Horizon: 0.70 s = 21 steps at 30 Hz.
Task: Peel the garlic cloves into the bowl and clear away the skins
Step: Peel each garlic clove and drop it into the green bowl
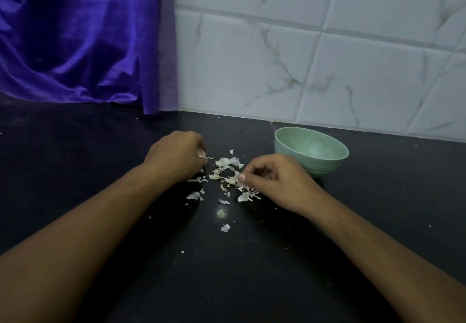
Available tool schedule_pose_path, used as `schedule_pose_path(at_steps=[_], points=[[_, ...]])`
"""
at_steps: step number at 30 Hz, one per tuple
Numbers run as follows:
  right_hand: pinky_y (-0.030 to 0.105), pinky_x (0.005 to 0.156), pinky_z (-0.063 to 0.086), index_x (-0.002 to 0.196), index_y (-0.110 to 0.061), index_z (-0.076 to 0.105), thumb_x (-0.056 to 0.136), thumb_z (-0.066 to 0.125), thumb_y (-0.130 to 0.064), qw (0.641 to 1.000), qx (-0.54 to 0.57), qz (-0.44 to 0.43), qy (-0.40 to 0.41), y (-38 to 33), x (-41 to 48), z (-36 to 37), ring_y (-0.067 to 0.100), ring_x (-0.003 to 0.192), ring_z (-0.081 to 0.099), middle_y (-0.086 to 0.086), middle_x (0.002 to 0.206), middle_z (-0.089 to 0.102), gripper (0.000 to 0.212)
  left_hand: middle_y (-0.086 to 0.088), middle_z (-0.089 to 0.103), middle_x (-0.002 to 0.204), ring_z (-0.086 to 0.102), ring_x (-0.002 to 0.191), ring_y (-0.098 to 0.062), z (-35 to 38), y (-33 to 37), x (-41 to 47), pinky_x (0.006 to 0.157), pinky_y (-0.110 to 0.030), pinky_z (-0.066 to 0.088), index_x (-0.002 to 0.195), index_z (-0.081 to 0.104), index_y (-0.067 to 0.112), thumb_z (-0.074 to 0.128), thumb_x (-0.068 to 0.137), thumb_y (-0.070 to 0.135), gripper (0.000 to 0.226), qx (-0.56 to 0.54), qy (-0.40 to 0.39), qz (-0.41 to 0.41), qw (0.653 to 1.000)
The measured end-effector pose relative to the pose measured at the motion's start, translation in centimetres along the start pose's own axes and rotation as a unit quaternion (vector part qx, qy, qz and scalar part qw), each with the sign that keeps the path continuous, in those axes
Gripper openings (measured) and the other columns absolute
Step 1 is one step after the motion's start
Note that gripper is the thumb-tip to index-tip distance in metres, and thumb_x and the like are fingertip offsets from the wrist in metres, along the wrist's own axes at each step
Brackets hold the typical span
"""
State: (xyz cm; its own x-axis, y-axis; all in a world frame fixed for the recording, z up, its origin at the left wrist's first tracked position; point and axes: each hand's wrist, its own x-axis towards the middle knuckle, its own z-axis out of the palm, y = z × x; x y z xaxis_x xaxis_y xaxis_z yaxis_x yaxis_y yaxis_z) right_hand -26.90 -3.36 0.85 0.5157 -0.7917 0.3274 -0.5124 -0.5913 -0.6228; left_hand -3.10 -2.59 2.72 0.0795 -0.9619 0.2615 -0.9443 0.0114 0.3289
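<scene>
Several thin white garlic skins (223,171) lie scattered on the black counter (227,259) between my hands. My left hand (176,155) is curled at the left side of the pile, its fingers closed around a bunch of skins that peeks out near its fingertips. My right hand (274,180) rests at the right side of the pile, thumb and fingers pinching skins. A pale green bowl (330,161) stands just behind my right hand; its inside looks blurred and I cannot make out cloves in it.
A white marble-patterned tiled wall (327,58) rises behind the counter. A purple curtain (75,38) hangs at the back left down to the counter. Stray skin flakes (225,227) lie nearer to me.
</scene>
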Motion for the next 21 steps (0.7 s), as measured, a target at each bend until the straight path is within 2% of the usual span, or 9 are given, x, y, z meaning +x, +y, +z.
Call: schedule_pose_path(at_steps=[2, 4, 6, 8, 11, 15, 18, 21], points=[[0.030, 0.055, 0.043, 0.089, -0.021, 0.078, 0.096, 0.073, -0.033, 0.999, 0.025, -0.001, 0.023, 0.3, 0.2, 0.2, 0.008, 0.054, 0.051, -0.002, 0.068, 0.070, 0.014, 0.008, 0.074, 0.099, 0.069, 0.095, -0.016, 0.0, 0.1, 0.1, 0.086, -0.038, 0.057, 0.103, 0.076, 0.030, 0.081, 0.086, 0.034, 0.018, -0.059, -0.013, 0.027, 0.998], [0.029, 0.053, 0.042, 0.097, -0.023, 0.075, 0.095, 0.075, -0.026, 0.996, 0.073, 0.007, 0.051, 0.5, 0.3, 0.2, 0.012, 0.055, 0.051, -0.002, 0.074, 0.069, 0.004, 0.004, 0.077, 0.090, 0.071, 0.080, -0.012, 0.2, 0.8, -0.1, 0.076, -0.033, 0.061, 0.099, 0.078, 0.024, 0.085, 0.084, 0.025, 0.016, -0.201, -0.051, 0.045, 0.977], [0.028, 0.052, 0.043, 0.104, -0.028, 0.070, 0.089, 0.081, -0.024, 0.993, 0.106, 0.019, 0.053, 0.4, 0.2, 0.1, 0.016, 0.057, 0.053, 0.002, 0.083, 0.070, 0.019, -0.008, 0.076, 0.087, 0.069, 0.068, -0.015, 0.3, 1.9, -0.8, 0.060, -0.027, 0.059, 0.101, 0.076, 0.010, 0.084, 0.086, 0.012, 0.017, -0.369, -0.115, 0.028, 0.922], [0.030, 0.052, 0.046, 0.108, -0.030, 0.068, 0.085, 0.085, -0.022, 0.993, 0.113, 0.018, 0.035, 0.2, 0.1, 0.1, 0.022, 0.059, 0.059, 0.005, 0.091, 0.072, 0.030, -0.014, 0.072, 0.084, 0.067, 0.067, -0.018, 0.5, 2.7, -1.2, 0.058, -0.024, 0.059, 0.103, 0.071, 0.000, 0.082, 0.086, 0.006, 0.022, -0.458, -0.159, 0.018, 0.874], [0.029, 0.051, 0.048, 0.107, -0.025, 0.069, 0.086, 0.084, -0.017, 0.991, 0.132, 0.012, 0.029, 0.1, 0.1, 0.2, 0.020, 0.059, 0.064, 0.007, 0.094, 0.074, 0.027, -0.018, 0.073, 0.083, 0.069, 0.066, -0.020, 0.4, 3.1, -1.5, 0.061, -0.026, 0.060, 0.101, 0.069, -0.003, 0.082, 0.085, 0.005, 0.022, -0.509, -0.174, 0.008, 0.843], [0.029, 0.051, 0.052, 0.106, -0.021, 0.070, 0.086, 0.085, -0.018, 0.987, 0.153, 0.016, 0.040, 0.0, 0.1, 0.0, 0.019, 0.060, 0.069, 0.005, 0.090, 0.074, 0.025, -0.020, 0.073, 0.084, 0.070, 0.063, -0.016, 0.2, 3.2, -1.7, 0.057, -0.022, 0.059, 0.098, 0.068, -0.002, 0.083, 0.080, 0.008, 0.025, -0.540, -0.172, 0.000, 0.824], [0.030, 0.053, 0.054, 0.106, -0.015, 0.067, 0.086, 0.084, -0.016, 0.984, 0.173, 0.020, 0.038, -0.2, 0.0, 0.0, 0.020, 0.061, 0.069, 0.009, 0.089, 0.074, 0.026, -0.018, 0.073, 0.083, 0.070, 0.067, -0.019, 0.4, 3.3, -1.6, 0.060, -0.024, 0.061, 0.094, 0.068, 0.000, 0.086, 0.070, 0.017, 0.034, -0.548, -0.165, 0.009, 0.820], [0.035, 0.056, 0.057, 0.107, -0.010, 0.064, 0.088, 0.082, -0.013, 0.979, 0.199, 0.019, 0.033, -0.3, -0.1, 0.1, 0.023, 0.064, 0.072, 0.010, 0.085, 0.073, 0.026, -0.014, 0.072, 0.077, 0.071, 0.068, -0.019, 0.4, 3.3, -1.5, 0.061, -0.025, 0.061, 0.092, 0.068, 0.003, 0.088, 0.069, 0.019, 0.035, -0.544, -0.149, 0.017, 0.826]])
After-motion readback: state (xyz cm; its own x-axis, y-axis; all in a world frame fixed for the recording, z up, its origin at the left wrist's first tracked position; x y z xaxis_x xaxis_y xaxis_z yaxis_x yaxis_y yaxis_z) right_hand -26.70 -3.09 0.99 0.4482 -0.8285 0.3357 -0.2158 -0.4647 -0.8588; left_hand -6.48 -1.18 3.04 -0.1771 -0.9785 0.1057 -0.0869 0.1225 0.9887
